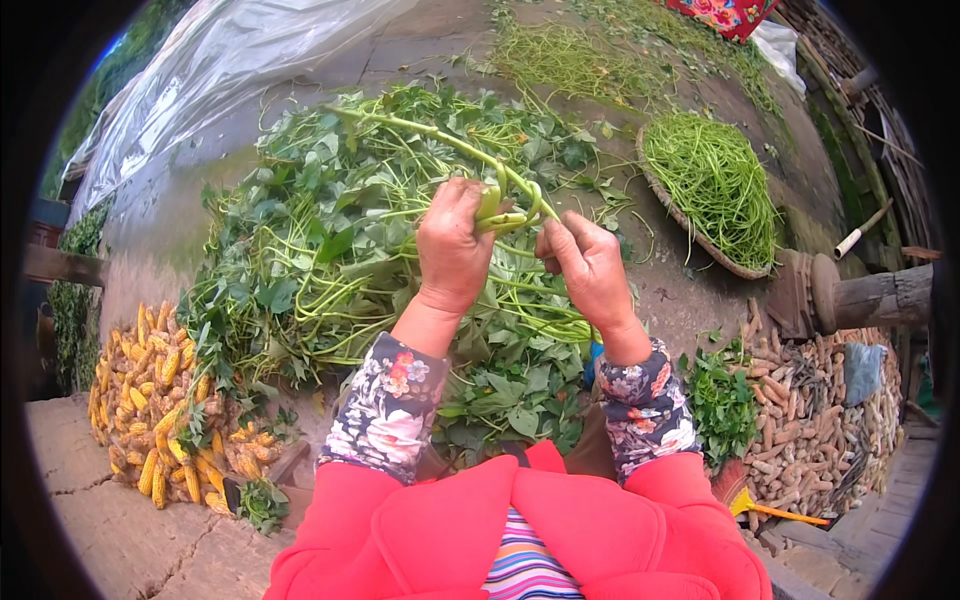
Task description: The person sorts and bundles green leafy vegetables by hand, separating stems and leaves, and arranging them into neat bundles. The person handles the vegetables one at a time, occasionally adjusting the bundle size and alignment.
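Note:
My left hand is closed around a small bunch of thick green stems, their cut ends pointing right. My right hand pinches the end of a long green stem that arches up and left over the left hand. Both hands are raised above a large heap of leafy green vines with long pale stems. More leaves lie between my forearms, close to my body.
At right, a round woven basket holds thin stripped green stems; similar stems lie spread beyond it. Corn cobs are piled at lower left, bare cobs at lower right, beside a wooden post. Plastic sheeting covers the upper left.

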A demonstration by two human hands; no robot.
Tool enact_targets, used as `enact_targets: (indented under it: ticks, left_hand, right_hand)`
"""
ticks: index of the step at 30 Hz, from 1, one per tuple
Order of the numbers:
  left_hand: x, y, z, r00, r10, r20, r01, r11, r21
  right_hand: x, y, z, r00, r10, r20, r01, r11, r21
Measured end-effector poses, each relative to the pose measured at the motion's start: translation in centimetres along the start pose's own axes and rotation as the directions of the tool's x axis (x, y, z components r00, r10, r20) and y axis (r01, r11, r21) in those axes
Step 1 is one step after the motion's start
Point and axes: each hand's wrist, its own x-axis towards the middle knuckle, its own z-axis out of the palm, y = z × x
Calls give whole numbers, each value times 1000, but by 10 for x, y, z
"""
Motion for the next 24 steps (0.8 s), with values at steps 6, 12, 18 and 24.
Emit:
enact_targets:
  ticks: [6, 12, 18, 24]
  left_hand:
    - [9, -2, -24, 966, 182, 184, -220, 952, 213]
    - [18, -33, -60, 998, 27, 62, -42, 967, 249]
    - [-6, -17, -29, 938, -265, 225, 337, 849, -406]
    - [-13, 3, 1, 815, -436, 381, 575, 534, -619]
  right_hand:
    - [9, 0, -32, 993, -119, 21, 119, 939, -323]
    - [12, 10, -96, 980, -65, -188, 11, 962, -274]
    - [17, 15, -66, 980, -62, -189, 22, 977, -211]
    - [10, 13, -16, 985, -135, -104, 99, 949, -298]
